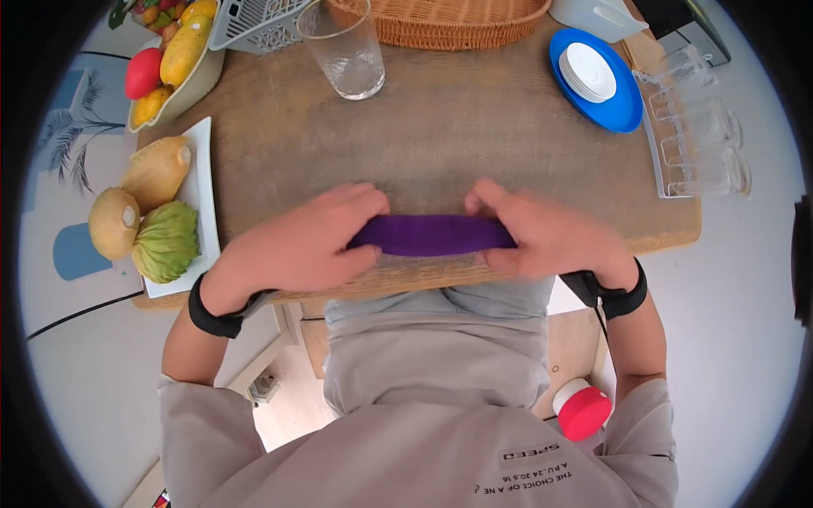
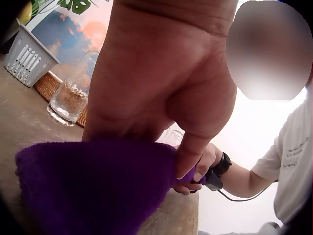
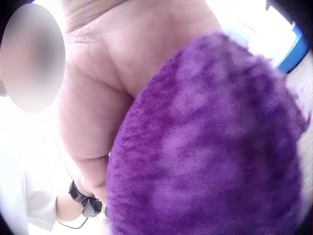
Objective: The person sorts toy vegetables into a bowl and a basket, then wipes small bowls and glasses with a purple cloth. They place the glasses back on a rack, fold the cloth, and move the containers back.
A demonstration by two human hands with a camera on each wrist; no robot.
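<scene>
A purple towel point(image 1: 436, 235) with a fuzzy pile is stretched sideways between both hands near the table's front edge. My left hand point(image 1: 318, 235) grips its left end, thumb on the near side and fingers on the far side. At the opposite end my right hand point(image 1: 555, 230) grips it the same way. In the left wrist view, part of the towel point(image 2: 98, 188) hangs wide below the palm. The right wrist view is largely filled by the towel's point(image 3: 205, 142) ribbed, fluffy surface, which hides the right fingertips.
A clear glass point(image 1: 347, 59) stands at the back, before a wicker basket point(image 1: 457, 24). Fruit lies on a white plate point(image 1: 207, 195) at left, below a fruit-filled bowl point(image 1: 190, 97). At right are a blue plate point(image 1: 622, 106) with stacked white dishes point(image 1: 589, 72) and several glass mugs point(image 1: 703, 123).
</scene>
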